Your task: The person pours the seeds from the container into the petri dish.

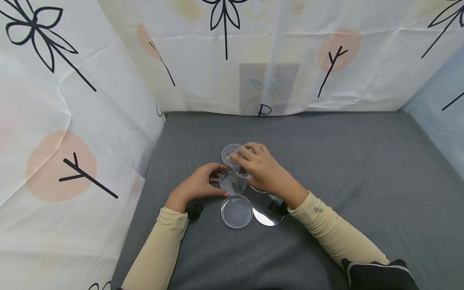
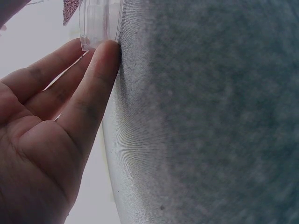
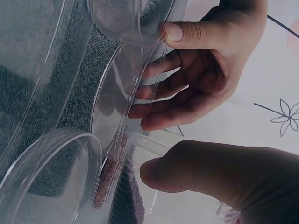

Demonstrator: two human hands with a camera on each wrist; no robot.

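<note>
My left hand (image 1: 197,183) holds a clear petri dish (image 1: 233,183) on the grey cloth, thumb at its near side and fingers at its far side. In the left wrist view that dish's side wall (image 2: 100,23) meets the fingertips. My right hand (image 1: 259,165) grips another clear dish (image 1: 242,172), tilted just above the left hand's dish. Reddish granules (image 2: 70,11) show in a slanting patch above the left hand's dish. Beyond it stands a further petri dish (image 1: 229,155), partly covered by the right fingers. The right thumb (image 3: 161,175) presses the clear plastic rim.
Nearer on the cloth lie a clear dish (image 1: 236,212) and a shiny one (image 1: 266,211), side by side. Another dish rim (image 1: 257,189) shows partly under the right hand. Patterned white curtains (image 1: 272,48) border the grey cloth (image 1: 344,161) at the back and sides.
</note>
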